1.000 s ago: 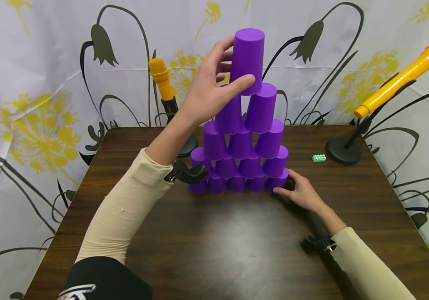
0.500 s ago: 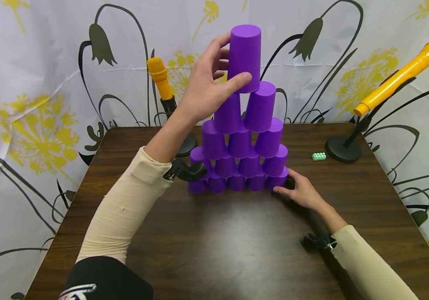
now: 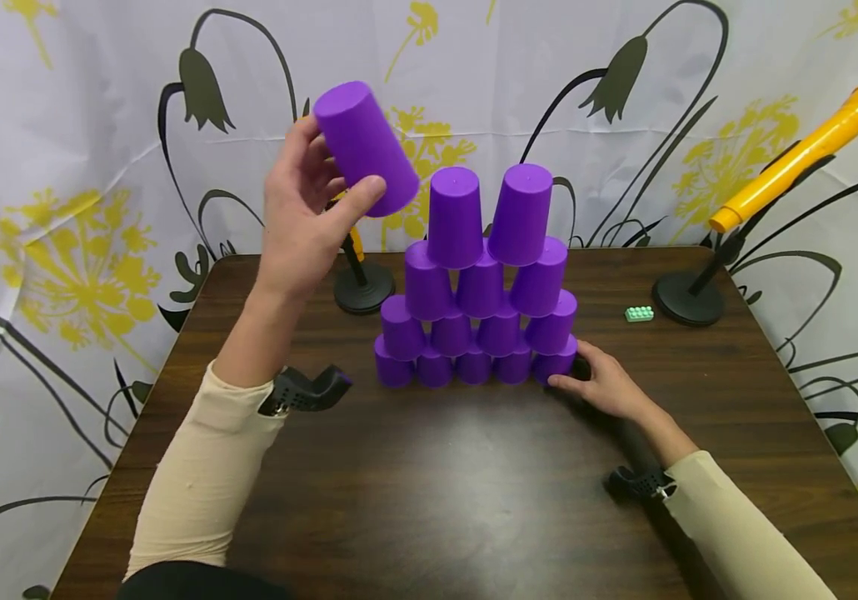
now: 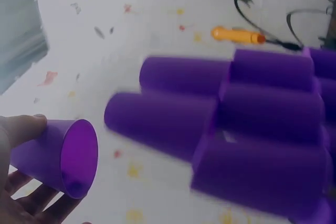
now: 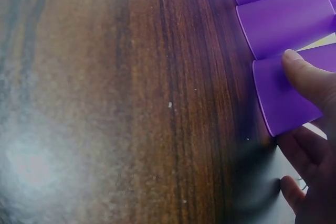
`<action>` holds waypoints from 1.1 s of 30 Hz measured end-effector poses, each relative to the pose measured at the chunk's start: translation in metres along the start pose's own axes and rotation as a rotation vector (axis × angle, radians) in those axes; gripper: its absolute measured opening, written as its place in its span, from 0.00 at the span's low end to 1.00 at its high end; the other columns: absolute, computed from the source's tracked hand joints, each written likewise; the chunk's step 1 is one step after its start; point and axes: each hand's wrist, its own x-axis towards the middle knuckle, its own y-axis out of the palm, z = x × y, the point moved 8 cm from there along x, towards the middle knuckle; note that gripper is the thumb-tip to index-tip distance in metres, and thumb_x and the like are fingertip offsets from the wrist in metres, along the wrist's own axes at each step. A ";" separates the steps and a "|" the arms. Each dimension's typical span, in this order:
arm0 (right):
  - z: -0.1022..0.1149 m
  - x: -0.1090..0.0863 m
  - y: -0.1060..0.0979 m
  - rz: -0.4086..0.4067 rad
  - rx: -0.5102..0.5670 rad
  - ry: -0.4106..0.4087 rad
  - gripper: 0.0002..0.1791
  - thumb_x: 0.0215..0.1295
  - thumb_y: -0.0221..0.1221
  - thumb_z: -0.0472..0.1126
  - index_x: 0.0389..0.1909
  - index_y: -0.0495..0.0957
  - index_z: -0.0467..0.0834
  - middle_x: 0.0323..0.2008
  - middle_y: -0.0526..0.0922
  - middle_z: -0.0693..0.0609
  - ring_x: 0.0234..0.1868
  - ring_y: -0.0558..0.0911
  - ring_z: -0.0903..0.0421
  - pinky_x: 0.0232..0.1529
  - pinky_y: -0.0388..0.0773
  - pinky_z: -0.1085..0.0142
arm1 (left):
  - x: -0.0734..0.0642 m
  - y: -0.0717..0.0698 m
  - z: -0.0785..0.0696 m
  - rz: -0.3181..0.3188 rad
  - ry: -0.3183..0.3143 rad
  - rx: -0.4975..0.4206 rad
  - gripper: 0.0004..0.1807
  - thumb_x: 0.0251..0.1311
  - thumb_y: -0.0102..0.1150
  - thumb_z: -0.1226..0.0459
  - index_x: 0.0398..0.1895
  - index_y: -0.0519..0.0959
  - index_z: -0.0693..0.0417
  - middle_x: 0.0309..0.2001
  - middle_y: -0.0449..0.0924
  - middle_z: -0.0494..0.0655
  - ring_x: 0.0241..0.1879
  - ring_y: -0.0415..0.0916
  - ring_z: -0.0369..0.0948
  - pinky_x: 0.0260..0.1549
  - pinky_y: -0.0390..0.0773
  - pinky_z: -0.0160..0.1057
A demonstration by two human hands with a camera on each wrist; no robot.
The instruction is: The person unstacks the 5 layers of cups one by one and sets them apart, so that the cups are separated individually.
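My left hand (image 3: 297, 221) holds a purple cup (image 3: 365, 150) in the air, left of the stack, thumb on its near side and fingers behind. The cup is upside down and tilted; its open mouth (image 4: 79, 156) shows in the left wrist view. The stacked purple cups (image 3: 480, 283) stand upside down in four rows, narrowing to two cups at the top (image 3: 455, 217). At the bottom row's right end, my right hand (image 3: 609, 387) grips the last cup (image 5: 281, 98), thumb on its front and fingers round its outer side.
A yellow microphone on a black stand (image 3: 364, 287) is partly hidden behind my left hand. Another yellow microphone (image 3: 811, 154) leans from its stand at the back right, near a small green toy brick (image 3: 639, 314). Everything stands on the brown wooden table (image 3: 429, 500) before a patterned cloth.
My left hand has lifted the top cup off the stack and carried it left and tilted it. The right hand stays on the bottom right cup.
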 end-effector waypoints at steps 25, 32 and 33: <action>-0.004 -0.001 0.001 0.014 0.004 -0.003 0.38 0.57 0.71 0.48 0.66 0.69 0.41 0.59 0.76 0.41 0.63 0.72 0.42 0.61 0.66 0.44 | -0.211 -0.269 0.166 -0.506 -0.803 0.884 0.42 0.51 0.73 0.57 0.69 0.65 0.53 0.62 0.74 0.56 0.58 0.76 0.50 0.56 0.74 0.43; -0.003 -0.001 0.002 0.012 -0.001 -0.015 0.37 0.58 0.70 0.47 0.66 0.69 0.40 0.58 0.76 0.40 0.62 0.72 0.41 0.61 0.66 0.44 | -0.216 -0.279 0.178 -0.475 -0.790 0.931 0.41 0.53 0.71 0.61 0.68 0.63 0.58 0.61 0.72 0.60 0.58 0.73 0.56 0.58 0.71 0.52; -0.003 -0.001 0.002 0.011 -0.001 -0.019 0.37 0.57 0.70 0.47 0.66 0.69 0.40 0.58 0.76 0.40 0.62 0.72 0.41 0.61 0.66 0.44 | -0.217 -0.279 0.181 -0.469 -0.789 0.929 0.40 0.53 0.71 0.62 0.68 0.62 0.59 0.61 0.71 0.61 0.59 0.73 0.56 0.59 0.70 0.52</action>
